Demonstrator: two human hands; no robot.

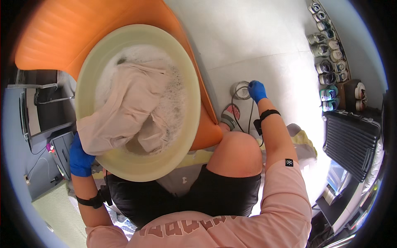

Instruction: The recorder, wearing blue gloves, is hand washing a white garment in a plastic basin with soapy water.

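Note:
My left hand (81,158), in a blue glove, is at the near left rim of a pale yellow-green basin (187,124). It holds one end of a beige garment (133,96), and the cloth hides its fingers. The rest of the garment lies bunched in foamy water (176,102). Low to the right, my gloved right hand (257,90) is closed around a thin black cable (250,114), which loops down beside my knee. Just left of these fingers, a round, shiny container (241,90) shows above the floor; I cannot tell whether they touch it.
An orange chair (204,133) supports the basin before me. My sandalled foot (230,116) stands on the pale floor (257,28). Several pairs of shoes (325,66) line the right wall, with a black ribbed suitcase (352,141) nearer. A grey cabinet (63,152) stands at the left.

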